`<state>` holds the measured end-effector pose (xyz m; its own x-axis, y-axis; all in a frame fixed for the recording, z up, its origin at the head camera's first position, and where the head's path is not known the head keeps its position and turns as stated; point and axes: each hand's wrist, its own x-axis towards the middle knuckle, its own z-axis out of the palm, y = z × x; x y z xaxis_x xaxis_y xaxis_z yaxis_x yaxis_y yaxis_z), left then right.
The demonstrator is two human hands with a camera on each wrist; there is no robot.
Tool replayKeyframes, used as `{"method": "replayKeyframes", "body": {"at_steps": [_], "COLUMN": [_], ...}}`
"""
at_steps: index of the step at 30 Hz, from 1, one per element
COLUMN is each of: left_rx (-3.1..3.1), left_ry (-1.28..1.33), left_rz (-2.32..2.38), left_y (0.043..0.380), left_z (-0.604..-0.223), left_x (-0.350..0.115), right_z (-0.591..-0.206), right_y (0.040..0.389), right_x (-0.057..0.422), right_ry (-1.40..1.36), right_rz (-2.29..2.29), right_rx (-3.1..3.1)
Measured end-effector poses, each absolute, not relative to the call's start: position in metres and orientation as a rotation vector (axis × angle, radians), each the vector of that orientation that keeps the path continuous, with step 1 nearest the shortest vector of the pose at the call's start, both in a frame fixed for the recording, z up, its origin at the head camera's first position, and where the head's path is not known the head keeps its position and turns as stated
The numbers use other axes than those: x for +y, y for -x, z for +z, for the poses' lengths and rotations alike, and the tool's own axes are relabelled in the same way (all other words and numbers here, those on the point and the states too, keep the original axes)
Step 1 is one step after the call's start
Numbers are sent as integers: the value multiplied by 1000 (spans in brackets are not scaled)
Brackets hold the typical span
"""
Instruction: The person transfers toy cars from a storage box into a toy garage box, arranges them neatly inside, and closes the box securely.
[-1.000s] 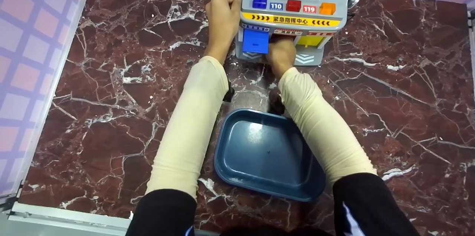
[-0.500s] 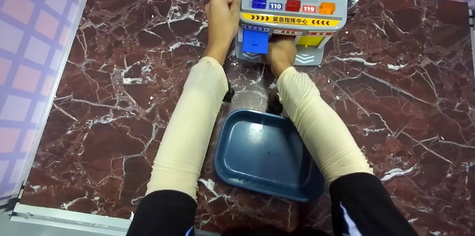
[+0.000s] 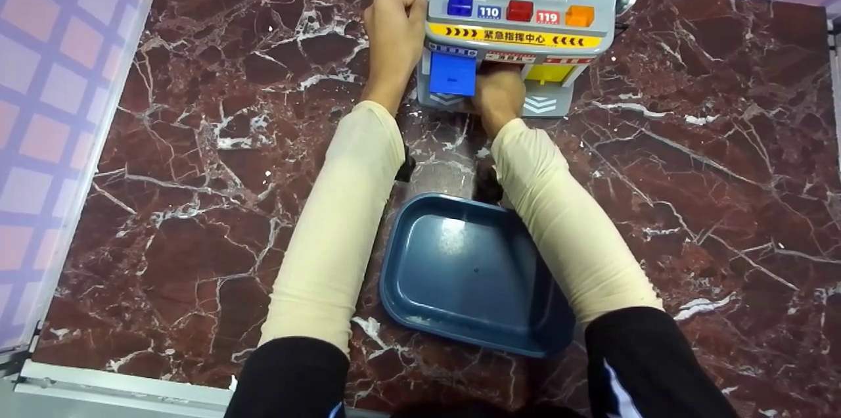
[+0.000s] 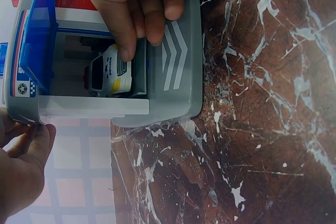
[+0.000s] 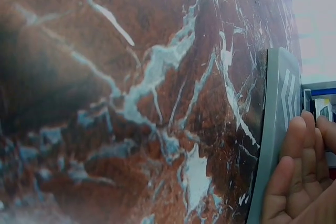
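Note:
A grey toy emergency station (image 3: 519, 37) stands at the far side of the table, its blue garage door (image 3: 452, 74) swung up. Inside that bay, in the left wrist view, sits a white toy police car (image 4: 111, 72) with its yellow-marked end toward the opening. My right hand (image 3: 500, 96) is at the front of the station; its thumb (image 4: 126, 48) touches the car's near end while the other fingers stay loosely bent. With thumb and bent fingers, my left hand (image 3: 396, 30) holds the station's left side. The car is hidden in the head view.
A dark blue plastic tray (image 3: 470, 273) lies between my forearms, nearer to me. On the station, a yellow door (image 3: 548, 73) is down at the right bay. Patterned panels (image 3: 59, 109) border the marbled table at the left and back.

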<state>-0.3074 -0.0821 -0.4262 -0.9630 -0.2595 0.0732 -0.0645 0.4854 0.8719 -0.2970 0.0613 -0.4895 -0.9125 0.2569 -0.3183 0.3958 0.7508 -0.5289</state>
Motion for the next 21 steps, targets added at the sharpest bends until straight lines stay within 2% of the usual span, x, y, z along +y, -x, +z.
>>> {"method": "replayKeyframes", "body": {"at_steps": [4,11,21], "left_rx": [-2528,-2537,-2535], "left_ry": [-274,-270,-282], "left_rz": [-1492,-1479,-1478], "left_y": [308,308,310], "left_z": [-427,-428,-430], "left_x": [-81,-81,-85], "right_z": [-491,-486,-458], "right_y": [294,285,266], "right_x": [64,67,91], "right_ry": [-453,-485,-262], "right_rz": [-941,-1316,-1438], "right_rx": [2734,2543,2232]}}
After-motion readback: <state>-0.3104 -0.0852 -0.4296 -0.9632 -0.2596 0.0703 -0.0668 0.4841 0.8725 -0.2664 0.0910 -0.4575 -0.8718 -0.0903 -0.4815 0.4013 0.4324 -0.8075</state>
